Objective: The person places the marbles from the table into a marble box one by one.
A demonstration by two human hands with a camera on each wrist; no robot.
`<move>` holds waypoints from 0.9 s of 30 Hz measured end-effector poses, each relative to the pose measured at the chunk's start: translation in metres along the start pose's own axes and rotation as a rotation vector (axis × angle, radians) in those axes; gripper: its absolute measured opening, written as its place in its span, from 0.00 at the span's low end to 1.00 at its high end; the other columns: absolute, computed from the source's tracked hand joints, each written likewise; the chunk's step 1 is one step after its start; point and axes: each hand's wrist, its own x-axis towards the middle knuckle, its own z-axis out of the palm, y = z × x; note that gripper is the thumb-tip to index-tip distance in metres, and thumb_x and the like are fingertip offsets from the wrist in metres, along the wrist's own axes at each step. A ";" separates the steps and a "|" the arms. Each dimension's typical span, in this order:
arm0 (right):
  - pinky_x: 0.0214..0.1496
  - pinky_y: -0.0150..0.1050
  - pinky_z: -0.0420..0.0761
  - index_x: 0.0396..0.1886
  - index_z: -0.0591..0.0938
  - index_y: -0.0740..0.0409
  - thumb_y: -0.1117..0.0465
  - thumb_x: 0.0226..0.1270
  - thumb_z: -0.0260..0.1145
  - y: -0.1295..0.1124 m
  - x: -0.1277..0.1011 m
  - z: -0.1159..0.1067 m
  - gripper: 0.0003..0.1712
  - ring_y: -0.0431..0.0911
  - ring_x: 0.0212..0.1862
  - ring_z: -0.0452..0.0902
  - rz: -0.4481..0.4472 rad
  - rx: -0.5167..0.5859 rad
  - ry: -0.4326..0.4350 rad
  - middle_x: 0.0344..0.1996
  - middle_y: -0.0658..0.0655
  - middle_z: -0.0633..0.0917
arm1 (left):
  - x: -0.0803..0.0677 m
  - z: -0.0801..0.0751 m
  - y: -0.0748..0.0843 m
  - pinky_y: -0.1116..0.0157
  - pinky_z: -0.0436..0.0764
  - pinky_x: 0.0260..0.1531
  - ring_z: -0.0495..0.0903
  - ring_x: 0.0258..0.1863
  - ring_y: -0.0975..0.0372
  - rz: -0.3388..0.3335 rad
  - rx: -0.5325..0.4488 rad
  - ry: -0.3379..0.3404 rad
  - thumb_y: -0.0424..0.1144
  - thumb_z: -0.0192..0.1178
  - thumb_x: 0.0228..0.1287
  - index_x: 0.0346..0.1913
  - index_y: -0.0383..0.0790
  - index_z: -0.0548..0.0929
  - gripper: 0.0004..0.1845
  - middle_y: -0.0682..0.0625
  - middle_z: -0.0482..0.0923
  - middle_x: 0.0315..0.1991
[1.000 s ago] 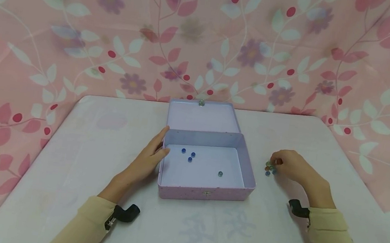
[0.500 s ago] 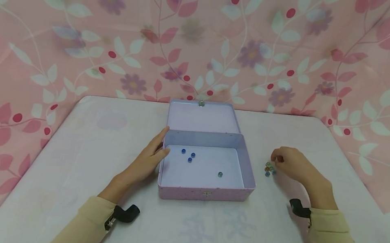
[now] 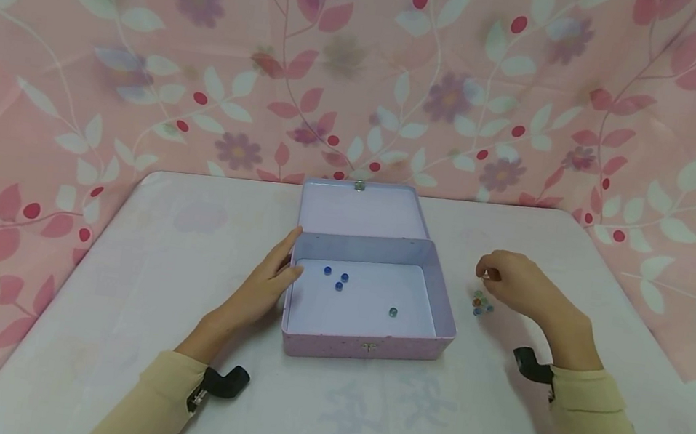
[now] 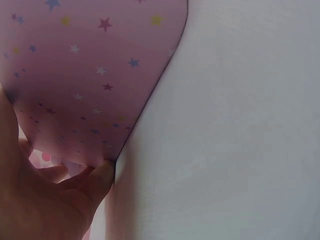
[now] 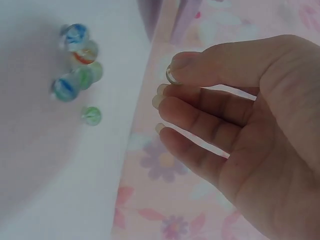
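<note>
A pink-purple tin box (image 3: 324, 347) stands with its lid (image 3: 362, 211) tipped back, and several marbles lie on its floor, including a blue marble (image 3: 339, 286) and a greenish marble (image 3: 392, 312). My left hand (image 3: 261, 285) grips the box's left wall, thumb over the rim and fingers outside. Star prints cover the box side (image 4: 105, 65) in the left wrist view. Right of the box, my right hand (image 3: 520, 287) is raised over the table, pinching a clear marble (image 5: 171, 75) between thumb and fingertip. Below it sits a small cluster of glass marbles, one with a blue swirl (image 5: 65, 89).
A white cloth covers the table (image 3: 178, 400). Behind and to the sides hangs a pink floral curtain (image 3: 368, 66). The open lid leans at the back of the box, close to the table's far edge.
My right hand has lifted from the marble cluster and shifted slightly back and left, with a marble in its fingertips. The left hand and the box have stayed in place.
</note>
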 end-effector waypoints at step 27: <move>0.42 0.42 0.80 0.37 0.85 0.56 0.70 0.62 0.66 -0.053 0.010 -0.024 0.07 0.44 0.36 0.75 -0.126 -0.021 0.060 0.31 0.51 0.81 | 0.000 0.000 0.001 0.49 0.51 0.78 0.42 0.81 0.53 -0.001 0.010 -0.005 0.38 0.44 0.77 0.81 0.49 0.41 0.36 0.53 0.36 0.82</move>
